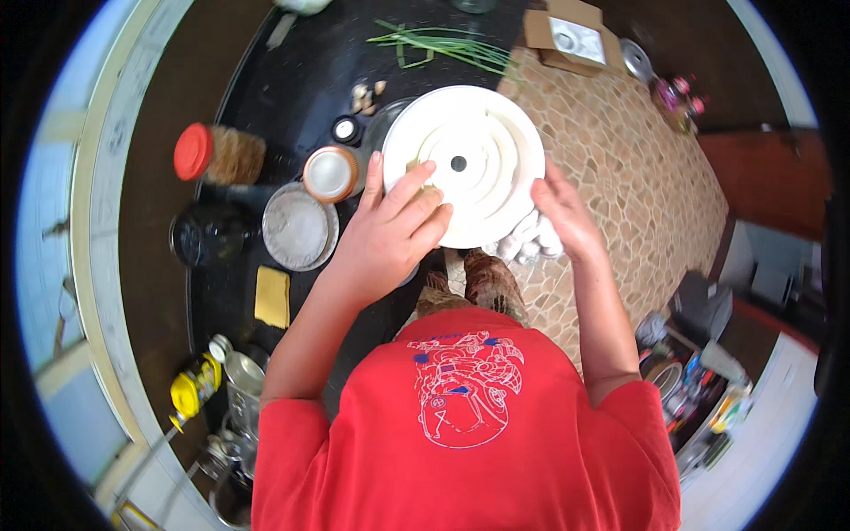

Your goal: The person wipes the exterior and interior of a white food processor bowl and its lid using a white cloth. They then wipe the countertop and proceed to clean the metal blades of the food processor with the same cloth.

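A round white plastic piece [505, 123] with stepped concentric rings and a dark central spot is held up before me at the counter's edge. My left hand [392, 232] lies across its left side, fingers spread over the inner rings; the thumb is hidden. The opposite rim is gripped by my right hand [564, 212]. Just below that hand is a whitish, lumpy bundle [528, 239], whose material I cannot tell. Close to my left hand stand a jar with a copper-coloured rim [330, 174] and a bowl of whitish contents [297, 226]. Part of a clear glass vessel [380, 123] shows behind the white piece.
The black countertop [299, 86] carries green stalks [441, 48], garlic cloves [364, 99], a small black-rimmed container [346, 129], a red-lidded jar [222, 154], a dark glass jar [209, 233], a yellow sponge cloth [272, 297] and a yellow bottle [196, 388]. A cardboard box [564, 33] and bottles [677, 103] stand beyond the floor [637, 199].
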`<control>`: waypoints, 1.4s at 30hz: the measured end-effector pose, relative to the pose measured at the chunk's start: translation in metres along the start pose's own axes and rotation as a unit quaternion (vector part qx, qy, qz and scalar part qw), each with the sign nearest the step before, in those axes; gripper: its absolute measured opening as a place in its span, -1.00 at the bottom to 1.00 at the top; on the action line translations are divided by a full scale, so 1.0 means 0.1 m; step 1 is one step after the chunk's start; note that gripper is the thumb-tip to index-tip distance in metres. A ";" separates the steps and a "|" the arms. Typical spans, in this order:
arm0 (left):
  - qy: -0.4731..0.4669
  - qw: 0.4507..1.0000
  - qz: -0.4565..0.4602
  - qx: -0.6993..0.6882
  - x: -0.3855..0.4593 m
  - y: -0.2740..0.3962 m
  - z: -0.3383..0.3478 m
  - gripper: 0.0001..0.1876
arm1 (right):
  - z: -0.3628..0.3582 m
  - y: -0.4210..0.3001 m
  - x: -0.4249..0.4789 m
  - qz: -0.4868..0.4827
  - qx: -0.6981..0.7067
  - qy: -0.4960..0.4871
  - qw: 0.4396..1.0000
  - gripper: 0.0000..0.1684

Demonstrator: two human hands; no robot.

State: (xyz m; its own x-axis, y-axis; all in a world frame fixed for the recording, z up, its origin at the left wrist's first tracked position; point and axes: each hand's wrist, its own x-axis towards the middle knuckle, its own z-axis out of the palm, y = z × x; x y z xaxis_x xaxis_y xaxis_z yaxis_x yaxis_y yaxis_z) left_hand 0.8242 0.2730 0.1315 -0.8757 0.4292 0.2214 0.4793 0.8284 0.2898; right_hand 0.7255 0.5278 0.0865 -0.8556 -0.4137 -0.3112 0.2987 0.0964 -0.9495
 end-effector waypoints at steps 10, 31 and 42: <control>0.146 0.744 -0.211 -0.617 0.34 0.56 0.25 0.39 | -0.15 0.20 -0.86 0.007 0.207 0.112 0.972 -0.59; 0.251 0.884 0.387 -0.078 1.72 3.93 1.15 -0.66 | -2.87 1.04 -3.31 -0.209 0.629 0.284 0.693 -0.55; 0.071 0.750 -0.073 -0.654 1.75 4.32 0.98 -0.52 | -3.12 0.19 -3.94 -0.331 0.313 0.479 0.750 -0.57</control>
State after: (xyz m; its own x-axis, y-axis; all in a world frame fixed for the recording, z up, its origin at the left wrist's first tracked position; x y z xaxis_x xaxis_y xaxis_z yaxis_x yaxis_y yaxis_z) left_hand 0.8721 0.7413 0.2043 -0.9539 0.2480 0.1688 0.1087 -0.2387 0.9650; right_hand 0.9367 0.9753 0.1786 -0.7251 0.6870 0.0482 -0.4429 -0.4116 -0.7965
